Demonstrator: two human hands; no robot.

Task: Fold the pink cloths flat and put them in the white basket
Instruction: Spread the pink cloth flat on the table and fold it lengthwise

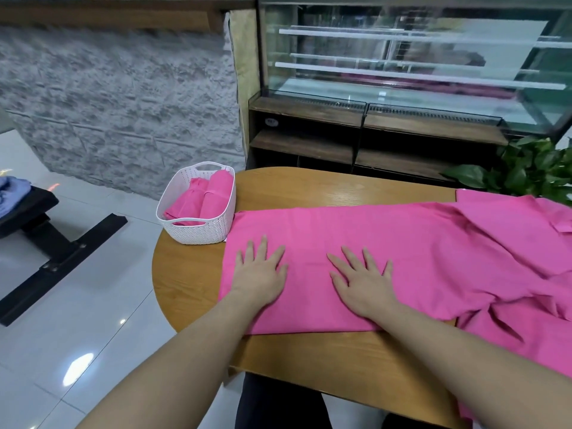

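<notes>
The pink cloth [387, 243] lies spread across the middle of the surface [309, 351], its right part running into rumpled pink fabric at the right edge. Both hands press it flat, holding nothing: left hand [260, 274] near the cloth's left end, right hand [362, 283] just beside it, fingers [349, 258] straight and splayed. Smoothing outward toward the edges before folding should keep creases out. The white basket [198, 230] at the surface's far-left edge already holds folded pink cloths [201, 196].
</notes>
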